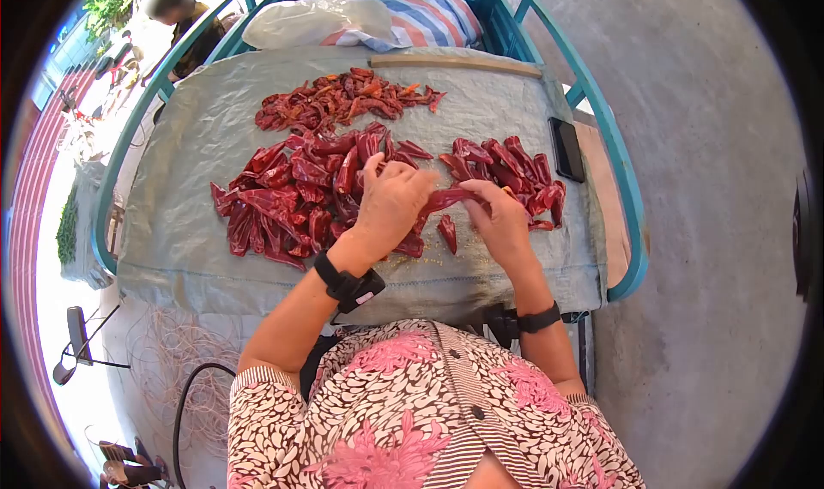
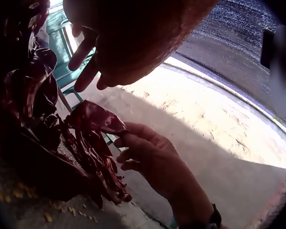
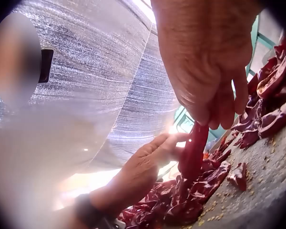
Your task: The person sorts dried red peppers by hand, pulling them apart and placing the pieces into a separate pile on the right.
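Between my hands, over the sheet (image 1: 154,232), is a dried red chili pepper (image 1: 448,199). My right hand (image 1: 500,225) pinches it at one end, thumb and fingers together; the right wrist view shows the pepper (image 3: 193,152) hanging below those fingers. My left hand (image 1: 396,202) is at the pepper's other end; in the left wrist view its fingers (image 2: 88,76) hang loosely just above the pepper (image 2: 96,117). To the left lies a large heap of dried chilies (image 1: 292,193). A smaller pile (image 1: 511,167) lies beyond my right hand.
Behind the large heap is a pile of torn, flatter chili pieces (image 1: 343,99). A short chili piece (image 1: 447,233) and scattered yellow seeds lie close to me. A phone (image 1: 566,149), a wooden stick (image 1: 455,65) and the cart's teal rail (image 1: 631,197) border the sheet. A person (image 1: 193,30) is far left.
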A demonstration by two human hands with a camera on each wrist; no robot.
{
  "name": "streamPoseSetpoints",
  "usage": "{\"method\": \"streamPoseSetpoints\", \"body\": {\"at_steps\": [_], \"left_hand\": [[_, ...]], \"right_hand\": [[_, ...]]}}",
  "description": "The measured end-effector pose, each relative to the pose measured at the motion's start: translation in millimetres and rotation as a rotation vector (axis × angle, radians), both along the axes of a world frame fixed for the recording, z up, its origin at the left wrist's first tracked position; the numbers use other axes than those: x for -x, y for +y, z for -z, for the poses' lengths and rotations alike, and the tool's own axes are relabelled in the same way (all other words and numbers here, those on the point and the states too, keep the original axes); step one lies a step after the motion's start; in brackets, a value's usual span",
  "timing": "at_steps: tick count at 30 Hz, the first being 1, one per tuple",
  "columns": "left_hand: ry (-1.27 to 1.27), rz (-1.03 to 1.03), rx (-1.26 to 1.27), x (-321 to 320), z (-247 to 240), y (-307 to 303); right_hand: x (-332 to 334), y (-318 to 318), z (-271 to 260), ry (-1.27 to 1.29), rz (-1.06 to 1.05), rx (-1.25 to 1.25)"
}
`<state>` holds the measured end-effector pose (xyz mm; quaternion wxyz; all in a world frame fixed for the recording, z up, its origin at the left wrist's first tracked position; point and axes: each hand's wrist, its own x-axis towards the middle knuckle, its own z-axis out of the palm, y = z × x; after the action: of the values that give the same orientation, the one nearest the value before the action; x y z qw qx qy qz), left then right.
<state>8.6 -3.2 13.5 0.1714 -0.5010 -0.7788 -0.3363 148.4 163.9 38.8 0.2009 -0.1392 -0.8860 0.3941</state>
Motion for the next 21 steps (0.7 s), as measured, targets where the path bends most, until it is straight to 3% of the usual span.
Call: {"method": "streamPoseSetpoints", "body": {"at_steps": [4,9,11,14,17,21], "left_hand": [[-0.028,-0.078,0.044,-2,-16,-12],[-0.052,-0.16,0.391,-19,-14,-19],[-0.057,-0.138,0.386,-18,-3,-14],[-0.052,-0.153,0.354,-19,-1,-8],[-0.083,-0.177,0.255,-20,-10,-6],[-0.243,-0.002,0.086,-27,-30,-6]], "right_hand": [[-15,22,-5,0.05,0.133,-0.193],[-33,43,-11,0.029,0.126,-0.009],[-33,51,-9,0.026,0.09,0.035],[-23,44,-5,0.171,0.277,-0.194],[-23,28,-20,0.121,0.283,-0.124],[-11,4,-14,0.144,0.105,0.277]]}}
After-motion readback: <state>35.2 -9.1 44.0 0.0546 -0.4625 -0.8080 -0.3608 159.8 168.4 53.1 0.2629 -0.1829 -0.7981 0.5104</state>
